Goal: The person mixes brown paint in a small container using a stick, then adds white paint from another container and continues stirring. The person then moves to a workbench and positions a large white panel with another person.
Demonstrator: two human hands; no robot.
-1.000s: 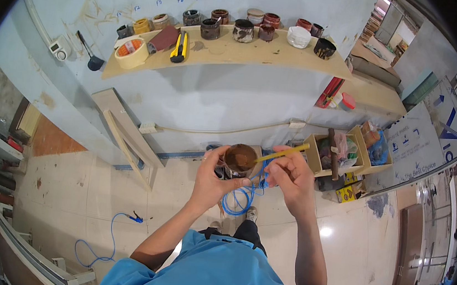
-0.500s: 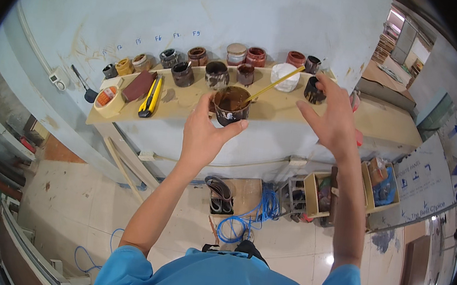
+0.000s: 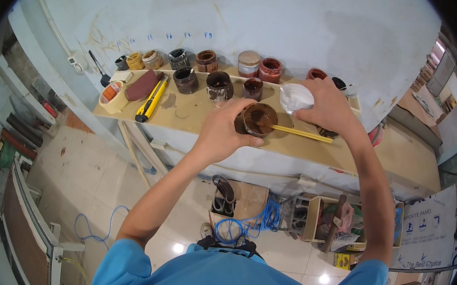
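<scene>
Left hand (image 3: pixel 227 131) curls round dark cup (image 3: pixel 255 113) over shelf's (image 3: pixel 187 113) front edge, mouth up, presumably against spills, yellow stick (image 3: pixel 304 134) leaning out; right hand (image 3: pixel 329 108), half-curled, pinches white cup (image 3: pixel 294 97).

Two hands (image 3: pixel 222 128), one brown pot (image 3: pixel 268 111), one white cup (image 3: pixel 296 98), one tape roll (image 3: pixel 116 107), one knife (image 3: pixel 155 95), one ladle (image 3: pixel 106 80) and one maroon sheet (image 3: pixel 144 85) show. Nine jars (image 3: pixel 206 61) line the wall (image 3: pixel 307 28); three dark jars (image 3: pixel 186 81) stand in front, one black pot (image 3: pixel 327 132) mostly hidden.
</scene>
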